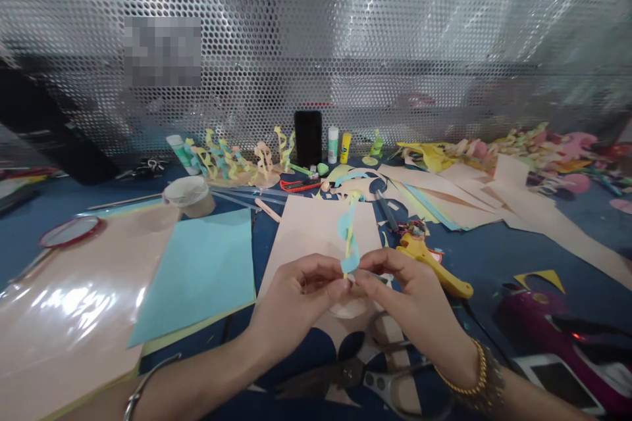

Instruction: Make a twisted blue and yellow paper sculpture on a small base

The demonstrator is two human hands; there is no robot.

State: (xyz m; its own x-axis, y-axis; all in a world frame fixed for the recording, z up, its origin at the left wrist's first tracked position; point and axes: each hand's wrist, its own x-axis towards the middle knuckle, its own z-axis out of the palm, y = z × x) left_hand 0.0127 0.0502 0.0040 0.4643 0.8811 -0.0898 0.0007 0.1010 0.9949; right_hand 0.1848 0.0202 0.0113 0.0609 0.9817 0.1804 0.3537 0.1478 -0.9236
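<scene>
- Nearest, at six o'clock from the paper in the fingers: grey scissors (348, 373) lie with blades towards nine and handles towards three.
- At four o'clock, a white device (563, 381) with a dark panel lies beside a purple tool (543, 325).
- At the centre, the left hand (301, 296) and right hand (407, 286) are both narrowed to a pinch – fingertips close together around the lower end of a blue and yellow paper twist (348, 237). It stands nearly upright between them, its top towards twelve.
- Just under the fingers, a pale disc (349, 306) is partly hidden.
- At nine o'clock, a blue sheet (207, 270) lies beside a glossy pale sheet (83, 316); at three, a yellow-handled tool (434, 266) rests near the right hand.
- A pale sheet (311, 223) spreads towards twelve on the dark blue surface (498, 253).
- At ten, a whitish tub (195, 197); at eleven, a red and black cutter (300, 184).
- Farther out, between ten and eleven, similar paper curls (237, 161) stand in a cluster; just left of twelve, a black phone (309, 138) stands upright.
- At two, a colourful heap (538, 148) – pieces hard to tell apart.
- Farthest, at twelve: a perforated metal panel (316, 26).
</scene>
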